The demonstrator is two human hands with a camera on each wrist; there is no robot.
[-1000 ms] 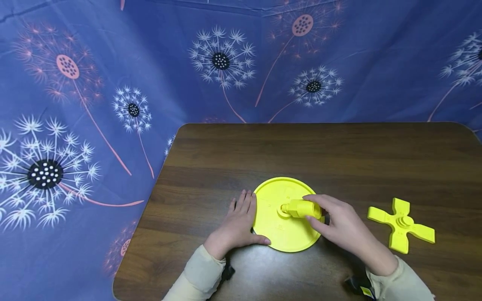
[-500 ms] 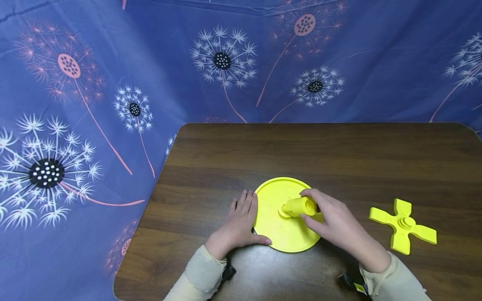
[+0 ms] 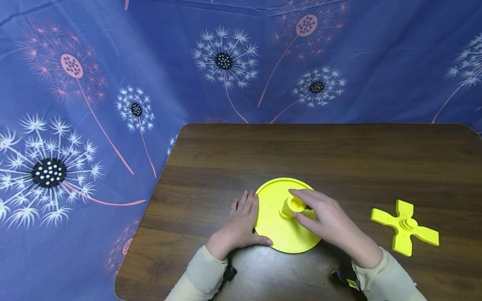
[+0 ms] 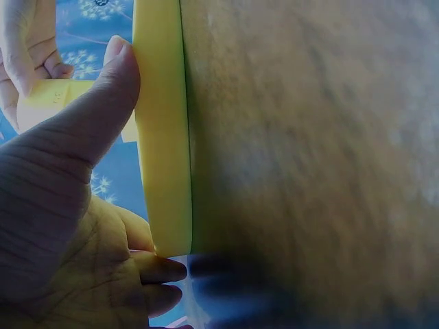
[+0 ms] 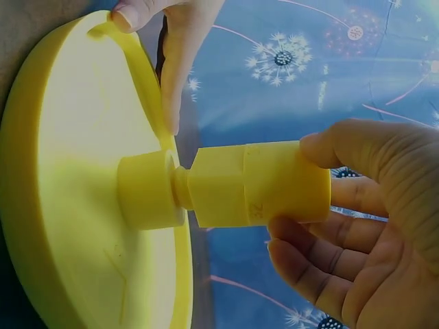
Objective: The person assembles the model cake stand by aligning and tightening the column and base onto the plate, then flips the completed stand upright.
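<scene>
A round yellow plastic disc (image 3: 286,236) with a raised rim lies on the table. My left hand (image 3: 238,225) rests against its left side, fingers straight along the edge and thumb (image 4: 116,68) over the rim. From the disc's middle rises a short round socket (image 5: 147,192). With thumb and fingertips, my right hand (image 3: 329,215) pinches the wide hollow end of a yellow stepped post (image 5: 257,184). The post's narrow tip meets the socket in the right wrist view. In the head view its open end faces up, tilted slightly right.
To the right, a yellow cross-shaped piece (image 3: 406,223) with four flat arms and a threaded stub in its centre lies on the wooden table (image 3: 320,150). Behind and left of the table hangs a blue dandelion-print cloth (image 3: 165,50).
My right hand has swung the post from leaning far right to nearly upright, moving left over the disc. The left hand stays at the disc's edge.
</scene>
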